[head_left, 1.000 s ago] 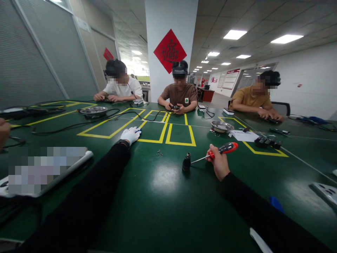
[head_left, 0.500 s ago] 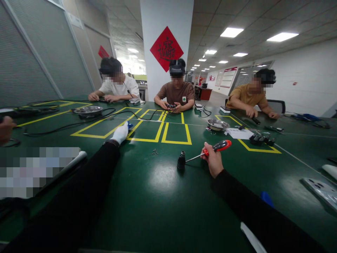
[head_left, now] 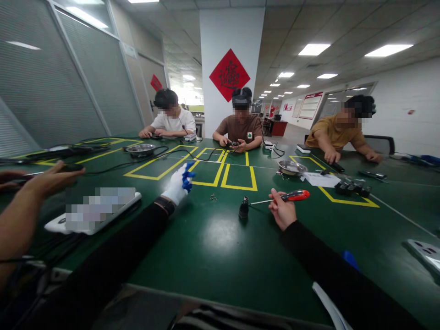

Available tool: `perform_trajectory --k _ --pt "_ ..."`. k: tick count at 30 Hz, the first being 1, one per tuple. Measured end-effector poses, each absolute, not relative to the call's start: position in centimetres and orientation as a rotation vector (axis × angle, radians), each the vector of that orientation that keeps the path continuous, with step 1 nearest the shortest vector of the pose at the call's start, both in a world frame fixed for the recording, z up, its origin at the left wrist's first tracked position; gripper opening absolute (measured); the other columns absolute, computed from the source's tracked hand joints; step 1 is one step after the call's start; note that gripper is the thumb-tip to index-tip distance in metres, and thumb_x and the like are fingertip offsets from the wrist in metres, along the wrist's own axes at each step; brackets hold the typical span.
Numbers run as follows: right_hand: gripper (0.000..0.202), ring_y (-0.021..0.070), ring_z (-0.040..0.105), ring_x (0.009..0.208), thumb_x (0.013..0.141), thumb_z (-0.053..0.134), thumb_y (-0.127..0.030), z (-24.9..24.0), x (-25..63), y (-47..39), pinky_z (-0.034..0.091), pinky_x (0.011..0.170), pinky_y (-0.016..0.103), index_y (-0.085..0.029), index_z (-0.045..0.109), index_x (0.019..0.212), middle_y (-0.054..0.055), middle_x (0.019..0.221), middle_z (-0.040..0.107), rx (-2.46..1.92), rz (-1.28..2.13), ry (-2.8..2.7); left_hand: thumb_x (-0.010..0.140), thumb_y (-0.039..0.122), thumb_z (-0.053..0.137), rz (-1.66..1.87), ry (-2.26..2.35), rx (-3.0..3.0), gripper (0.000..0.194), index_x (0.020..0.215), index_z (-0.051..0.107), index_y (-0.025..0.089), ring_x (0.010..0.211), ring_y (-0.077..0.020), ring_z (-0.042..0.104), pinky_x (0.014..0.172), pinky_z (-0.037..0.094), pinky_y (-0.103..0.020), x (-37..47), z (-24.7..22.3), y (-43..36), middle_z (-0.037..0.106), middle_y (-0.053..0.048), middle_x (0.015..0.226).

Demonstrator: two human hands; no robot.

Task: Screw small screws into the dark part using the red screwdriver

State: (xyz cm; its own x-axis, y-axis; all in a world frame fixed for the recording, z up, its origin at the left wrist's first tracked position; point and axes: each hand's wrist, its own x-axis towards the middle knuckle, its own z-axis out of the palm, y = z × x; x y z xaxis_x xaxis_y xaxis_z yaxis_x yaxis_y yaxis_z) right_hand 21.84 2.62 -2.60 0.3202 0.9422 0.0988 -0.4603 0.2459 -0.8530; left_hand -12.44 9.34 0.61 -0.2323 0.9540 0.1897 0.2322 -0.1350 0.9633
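Note:
My left hand (head_left: 176, 184) wears a white glove with blue fingertips. It hovers above the green table, its fingers spread and nothing seen in them. My right hand (head_left: 283, 212) is closed round a screwdriver (head_left: 296, 195) with a red and black handle. The thin shaft runs left, its tip at or close to the upper part of a small black cylindrical part (head_left: 244, 210) standing upright; whether they touch I cannot tell. Between the two hands, a little farther off, lies a small pile of screws or similar metal bits (head_left: 213, 197).
A white device (head_left: 113, 215) and a co-worker's hands (head_left: 46, 183) are at my left. Metal bowls (head_left: 292, 167) stand farther back. Black parts (head_left: 352, 189) and paper (head_left: 321, 180) lie to the right. Cables (head_left: 161, 153) cross the table, and several people sit opposite.
The view has shifted. My gloved left hand has come back slightly towards the screws, and its fingers have spread. A co-worker's hands have come further into view at left. My right hand keeps the screwdriver.

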Motion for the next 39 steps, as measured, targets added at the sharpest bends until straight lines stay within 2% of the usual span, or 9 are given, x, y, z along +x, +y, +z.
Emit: perform_trajectory --k 5,8,14,17,22,26,29,33,39 --pt "0.028 0.0101 0.058 0.055 0.061 0.077 -0.036 -2.2 21.6 2.2 0.055 0.057 0.028 -0.020 0.056 0.070 0.001 0.075 0.066 -0.783 1.241 -0.692 0.081 0.070 0.025 1.322 1.422 1.257 0.068 0.079 0.063 0.013 0.029 -0.0077 0.031 0.031 0.022 -0.020 -9.3 -0.8 7.7 0.037 0.003 0.038" --pt "0.023 0.0090 0.057 0.054 0.065 0.073 -0.036 -2.3 21.4 2.1 0.051 0.047 0.022 -0.018 0.060 0.072 0.000 0.072 0.064 -0.802 1.254 -0.692 0.081 0.070 0.018 1.164 1.435 1.343 0.073 0.061 0.060 0.014 0.030 -0.0079 0.030 0.031 0.020 -0.021 -8.8 -1.3 7.7 0.037 0.001 0.036" --pt "0.019 0.0010 0.035 0.036 0.060 0.075 -0.021 -2.6 21.8 2.3 0.024 0.029 0.012 -0.017 0.060 0.071 -0.009 0.049 0.047 -0.833 1.162 -0.701 0.076 0.057 0.051 1.177 1.268 1.765 0.050 0.103 0.062 0.017 0.057 -0.0108 0.054 0.050 0.041 -0.021 -8.6 -1.5 7.4 0.064 -0.002 0.078" --pt "0.023 0.0009 0.034 0.035 0.058 0.078 -0.018 -2.7 21.7 2.3 0.030 0.032 0.013 -0.018 0.061 0.073 -0.010 0.047 0.046 -0.831 1.182 -0.722 0.074 0.053 0.056 1.092 1.258 1.884 0.052 0.111 0.059 0.017 0.074 -0.0158 0.059 0.065 0.048 -0.027 -8.5 -2.2 7.8 0.065 -0.005 0.093" --pt "0.028 0.0071 0.057 0.053 0.055 0.081 -0.015 -3.0 20.7 2.0 0.051 0.054 0.020 -0.018 0.064 0.077 -0.004 0.059 0.060 -0.826 1.232 -0.730 0.070 0.054 0.059 0.950 1.468 2.110 0.048 0.100 0.064 0.017 0.082 -0.0207 0.060 0.077 0.049 -0.034 -8.3 -3.9 9.3 0.062 -0.006 0.093" --pt "0.030 0.0125 0.065 0.072 0.062 0.077 -0.023 -2.7 20.0 1.6 0.055 0.065 0.024 -0.019 0.066 0.090 0.001 0.079 0.068 -0.802 1.383 -0.699 0.071 0.050 0.060 0.904 1.507 2.324 0.040 0.095 0.066 0.019 0.092 -0.0224 0.057 0.087 0.045 -0.035 -8.5 -4.5 10.0 0.060 -0.006 0.098" --pt "0.029 0.0098 0.064 0.064 0.066 0.075 -0.026 -2.3 19.6 1.2 0.053 0.057 0.020 -0.018 0.065 0.092 0.001 0.079 0.069 -0.825 1.361 -0.697 0.075 0.047 0.056 0.865 1.501 2.376 0.038 0.100 0.065 0.020 0.097 -0.0229 0.056 0.091 0.043 -0.036 -8.7 -4.4 9.9 0.060 -0.007 0.102" --pt "0.030 0.0068 0.059 0.053 0.064 0.077 -0.020 -1.9 19.5 1.0 0.050 0.050 0.017 -0.018 0.062 0.091 0.000 0.073 0.069 -0.853 1.232 -0.712 0.079 0.046 0.052 0.827 1.415 2.432 0.037 0.101 0.065 0.020 0.099 -0.0226 0.055 0.093 0.041 -0.036 -8.7 -3.6 9.1 0.061 -0.007 0.105" --pt "0.029 0.0142 0.068 0.069 0.069 0.072 -0.016 -2.3 20.1 1.6 0.057 0.065 0.025 -0.020 0.058 0.094 0.005 0.090 0.072 -0.796 1.314 -0.700 0.089 0.049 0.032 0.831 1.382 2.177 0.047 0.107 0.064 0.019 0.081 -0.0189 0.059 0.077 0.047 -0.029 -9.7 -2.3 8.4 0.065 -0.004 0.090"
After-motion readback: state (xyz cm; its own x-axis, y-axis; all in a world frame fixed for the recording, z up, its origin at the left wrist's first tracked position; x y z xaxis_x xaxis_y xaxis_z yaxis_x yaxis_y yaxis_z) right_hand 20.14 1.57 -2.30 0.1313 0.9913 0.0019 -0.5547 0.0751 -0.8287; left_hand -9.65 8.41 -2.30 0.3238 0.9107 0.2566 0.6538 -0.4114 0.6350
